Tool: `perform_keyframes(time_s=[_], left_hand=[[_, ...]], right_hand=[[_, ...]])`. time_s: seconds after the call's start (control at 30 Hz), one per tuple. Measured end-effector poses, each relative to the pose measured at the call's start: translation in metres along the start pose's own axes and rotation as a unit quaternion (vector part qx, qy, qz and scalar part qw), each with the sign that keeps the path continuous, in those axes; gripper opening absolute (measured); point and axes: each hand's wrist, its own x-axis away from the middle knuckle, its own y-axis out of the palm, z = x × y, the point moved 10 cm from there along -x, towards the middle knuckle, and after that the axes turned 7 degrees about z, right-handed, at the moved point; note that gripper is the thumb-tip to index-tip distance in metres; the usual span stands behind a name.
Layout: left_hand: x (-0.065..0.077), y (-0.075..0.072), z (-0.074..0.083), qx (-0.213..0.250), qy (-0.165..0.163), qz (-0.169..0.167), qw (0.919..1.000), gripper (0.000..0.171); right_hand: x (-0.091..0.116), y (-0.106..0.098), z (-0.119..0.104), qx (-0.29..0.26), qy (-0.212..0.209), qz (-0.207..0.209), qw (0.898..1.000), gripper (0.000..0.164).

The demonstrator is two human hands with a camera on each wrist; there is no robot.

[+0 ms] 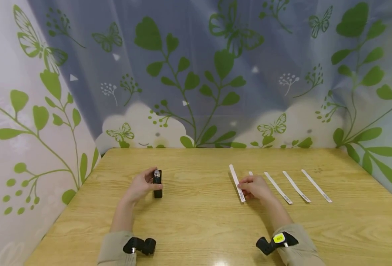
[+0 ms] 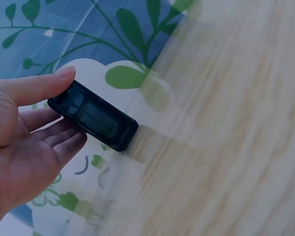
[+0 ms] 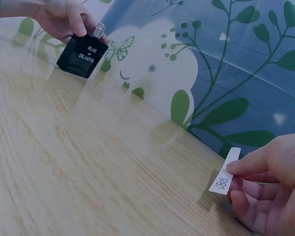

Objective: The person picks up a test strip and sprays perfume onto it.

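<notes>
My left hand (image 1: pixel 142 187) holds a dark perfume bottle (image 1: pixel 157 186) between thumb and fingers on the left side of the table. A silver spray nozzle (image 3: pixel 99 30) tops the bottle, and pale lettering reading "BLUE DILUOYA" marks its front in the right wrist view. The left wrist view looks at the bottle's dark base end, with the thumb along its upper corner. On the right, my right hand (image 1: pixel 256 186) pinches a white paper test strip (image 1: pixel 236 181) near its printed end, tilted over the table. Printed letters show on that strip (image 3: pixel 225 173) in the right wrist view.
Several more white strips lie in a slanted row to the right, among them one strip (image 1: pixel 277 187) beside my right hand and one (image 1: pixel 317 186) farthest right. Another strip (image 1: pixel 250 173) is mostly hidden behind the hand. A patterned curtain (image 1: pixel 196 92) borders the wooden table (image 1: pixel 196 221).
</notes>
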Motion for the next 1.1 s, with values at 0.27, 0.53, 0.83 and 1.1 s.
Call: perform_keyframes(time_s=[0.27,0.53,0.83,1.1], left_hand=[[0.003,-0.004,-0.001,0.023,-0.011,0.003,0.9997,0.075],[0.006,-0.004,-0.004,0.001,-0.017,0.001,0.9999,0.076],[0.006,-0.004,-0.001,-0.011,-0.016,-0.006,0.9998,0.078],[0.005,-0.006,0.005,0.002,-0.012,-0.020,0.9997,0.083]], right_hand=[[0.001,-0.001,-0.001,0.036,-0.014,0.014,0.999,0.016],[0.002,-0.002,0.000,0.072,-0.033,0.048,0.996,0.013],[0.003,-0.002,-0.007,0.092,-0.045,0.049,0.994,0.013],[0.001,-0.004,-0.015,0.115,-0.065,0.046,0.990,0.014]])
